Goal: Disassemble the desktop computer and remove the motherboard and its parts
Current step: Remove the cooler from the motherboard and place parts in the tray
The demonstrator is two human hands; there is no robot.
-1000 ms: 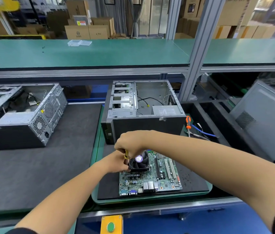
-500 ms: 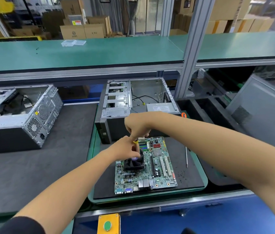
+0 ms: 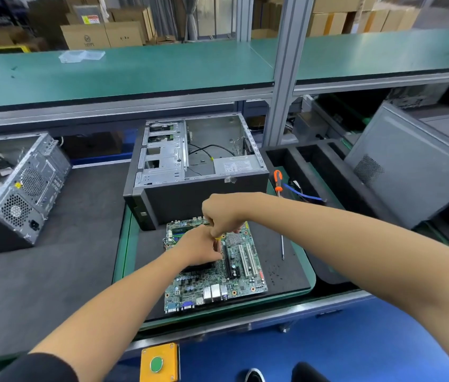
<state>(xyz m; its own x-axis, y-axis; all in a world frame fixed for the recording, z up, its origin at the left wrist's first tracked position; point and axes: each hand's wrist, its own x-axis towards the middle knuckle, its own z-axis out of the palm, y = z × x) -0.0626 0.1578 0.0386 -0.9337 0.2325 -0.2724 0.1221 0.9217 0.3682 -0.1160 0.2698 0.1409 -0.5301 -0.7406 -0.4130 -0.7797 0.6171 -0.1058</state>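
R hand (image 3: 224, 216) clenched round yellow driver (image 3: 218, 241); L hand (image 3: 198, 250) grips cooler. Tip slips = gouged board (image 3: 241, 274). Board unclamped on mat, can skid under yr push.

Dark bench mat (image 3: 60, 271), green-rimmed tray (image 3: 127, 244), open computer case (image 3: 198, 172), second case (image 3: 16, 194) at left

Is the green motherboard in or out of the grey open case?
Out. The green motherboard lies flat on the black mat, in front of the grey open case.
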